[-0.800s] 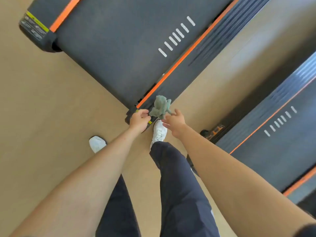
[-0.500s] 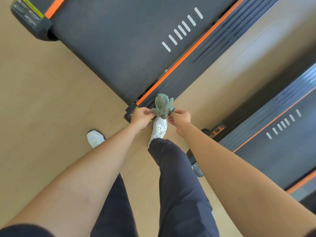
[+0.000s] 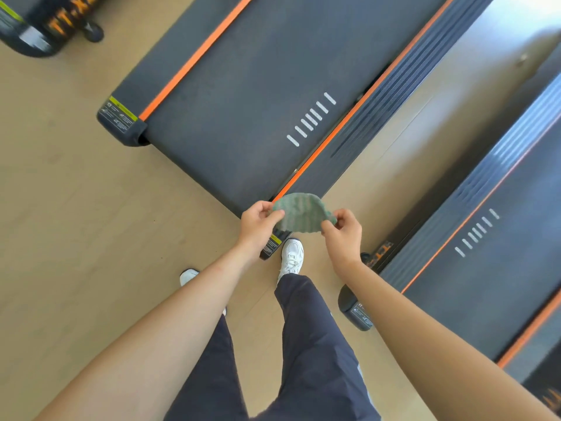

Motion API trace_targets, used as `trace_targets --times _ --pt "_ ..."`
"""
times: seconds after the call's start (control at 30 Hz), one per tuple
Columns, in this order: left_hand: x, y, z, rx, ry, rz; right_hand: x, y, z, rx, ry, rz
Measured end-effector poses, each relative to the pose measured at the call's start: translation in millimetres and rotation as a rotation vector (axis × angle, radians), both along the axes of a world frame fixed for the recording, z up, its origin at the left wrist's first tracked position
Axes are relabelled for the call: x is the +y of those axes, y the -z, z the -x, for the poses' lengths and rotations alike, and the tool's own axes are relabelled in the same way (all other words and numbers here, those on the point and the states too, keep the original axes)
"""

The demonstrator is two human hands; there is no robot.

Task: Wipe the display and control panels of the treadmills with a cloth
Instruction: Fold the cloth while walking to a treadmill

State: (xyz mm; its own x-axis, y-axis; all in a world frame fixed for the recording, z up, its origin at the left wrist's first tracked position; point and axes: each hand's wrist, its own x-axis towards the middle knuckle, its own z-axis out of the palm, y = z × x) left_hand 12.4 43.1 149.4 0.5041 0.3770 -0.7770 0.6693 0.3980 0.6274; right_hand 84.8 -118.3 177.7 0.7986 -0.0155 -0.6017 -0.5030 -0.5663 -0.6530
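Note:
A green cloth (image 3: 300, 212) is stretched out between my two hands at the middle of the view. My left hand (image 3: 258, 221) pinches its left edge and my right hand (image 3: 344, 230) pinches its right edge. Beneath the cloth lies the rear end of a dark treadmill deck (image 3: 243, 95) with orange side stripes. A second treadmill (image 3: 491, 238) runs along the right. No display or control panel is in view.
I stand on a tan floor (image 3: 76, 223) behind the treadmills, in dark trousers and white shoes (image 3: 292, 256). A third treadmill's rear corner (image 3: 39, 28) shows at the top left. A floor strip (image 3: 394, 153) separates the two main decks.
The cloth was a bunched lump between my hands; now both hands have pulled it apart into a spread sheet. The view has shifted so more of the treadmill deck shows.

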Motion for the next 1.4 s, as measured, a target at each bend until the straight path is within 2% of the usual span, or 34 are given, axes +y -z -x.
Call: trace_targets --times 0.17,0.4,0.53,0.73,0.83,0.93,1.07,1.4 --pt "47.0 -80.7 33.2 -0.151 -0.045 0.072 28.6 -67.0 51.1 0.063 -0.140 -0.022" --pt "151.0 -176.1 121.3 -0.315 -0.013 0.048 124.1 -145.1 141.8 0.107 -0.631 -0.032" --pt "221.5 -213.8 178.8 -0.382 -0.008 -0.017 195.4 -186.8 183.2 -0.076 -0.697 -0.034" --pt "326.9 -271.1 246.6 -0.439 0.032 -0.164 314.6 -239.9 204.5 -0.324 -0.746 -0.173" --pt "378.4 -298.2 264.9 -0.463 0.066 -0.232 375.9 -259.5 203.4 -0.386 -0.896 -0.223" --pt "428.0 -316.0 272.5 -0.484 0.098 -0.311 435.6 -262.1 200.0 -0.263 -1.083 -0.258" --pt "498.0 -319.9 272.2 -0.452 0.069 -0.399 512.3 -254.8 196.5 -0.138 -1.158 -0.365" --pt "684.1 -294.4 236.6 -0.225 -0.176 -0.558 706.3 -234.3 137.0 0.034 -1.104 -0.441"
